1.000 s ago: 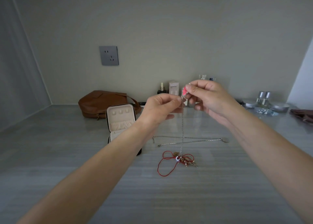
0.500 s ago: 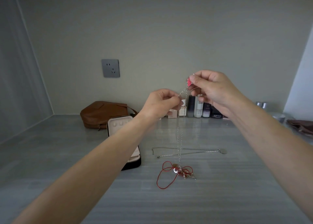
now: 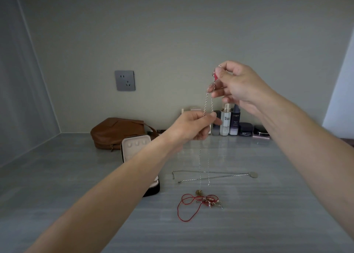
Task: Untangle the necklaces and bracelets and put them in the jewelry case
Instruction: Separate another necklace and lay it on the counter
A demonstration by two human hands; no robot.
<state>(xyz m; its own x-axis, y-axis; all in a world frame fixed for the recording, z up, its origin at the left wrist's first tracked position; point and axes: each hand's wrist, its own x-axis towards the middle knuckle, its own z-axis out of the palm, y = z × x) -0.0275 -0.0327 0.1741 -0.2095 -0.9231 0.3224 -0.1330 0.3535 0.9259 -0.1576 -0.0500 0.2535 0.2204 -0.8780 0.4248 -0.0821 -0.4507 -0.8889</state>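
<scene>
My right hand (image 3: pixel 237 86) is raised high and pinches the red pendant (image 3: pixel 215 75) of a silver chain necklace (image 3: pixel 207 99). Two strands of that chain hang down; my left hand (image 3: pixel 193 126) pinches them lower down, and their ends dangle just above the table. A second silver necklace with a round disc (image 3: pixel 254 175) lies stretched out on the grey table. In front of it sits a tangle of red cord bracelets with small charms (image 3: pixel 199 202). The open jewelry case (image 3: pixel 137 147) stands to the left, partly hidden by my left forearm.
A brown leather bag (image 3: pixel 116 131) lies behind the case against the wall. A row of cosmetic bottles and jars (image 3: pixel 233 124) lines the back wall. A wall socket (image 3: pixel 124 80) is mounted above the bag.
My right hand has lifted the pendant higher while my left hand slid down the chain. The chain's lower end has come up off the red tangle and now hangs free.
</scene>
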